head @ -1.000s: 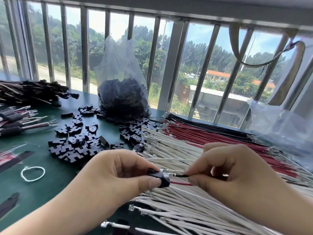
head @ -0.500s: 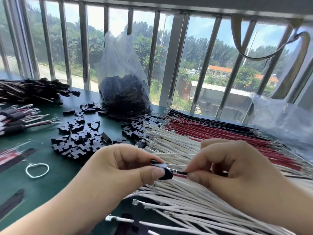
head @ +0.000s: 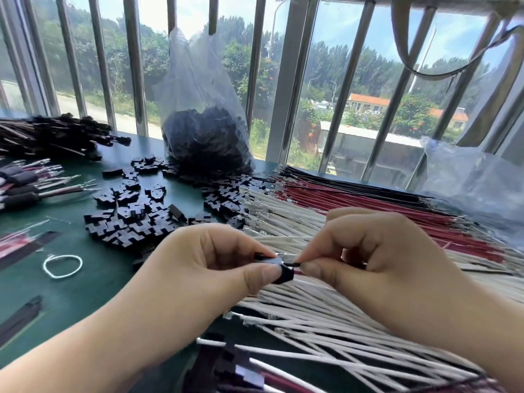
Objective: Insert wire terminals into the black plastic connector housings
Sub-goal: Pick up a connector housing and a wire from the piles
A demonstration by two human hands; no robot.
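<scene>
- Left hand (head: 215, 259): grip pinches a black connector housing (head: 282, 272) between thumb and forefinger, above the white wires (head: 326, 321).
- Right hand (head: 377, 259): grip pinches a black wire (head: 293, 264) at the housing's end.
- Clear plastic bag (head: 198, 89): upright by the window, holds black housings.
- Green surface (head: 85, 293): loose housings (head: 130, 219) lie scattered on it.

Connector housings (head: 133, 219): black, loose on a dark green surface (head: 85, 282). Wire bundles: white (head: 312, 321), red (head: 368, 205), black (head: 354, 185). Loop of string (head: 63, 266): white. Bag (head: 198, 89): clear plastic, black contents. Window bars (head: 136, 63): grey metal.
</scene>
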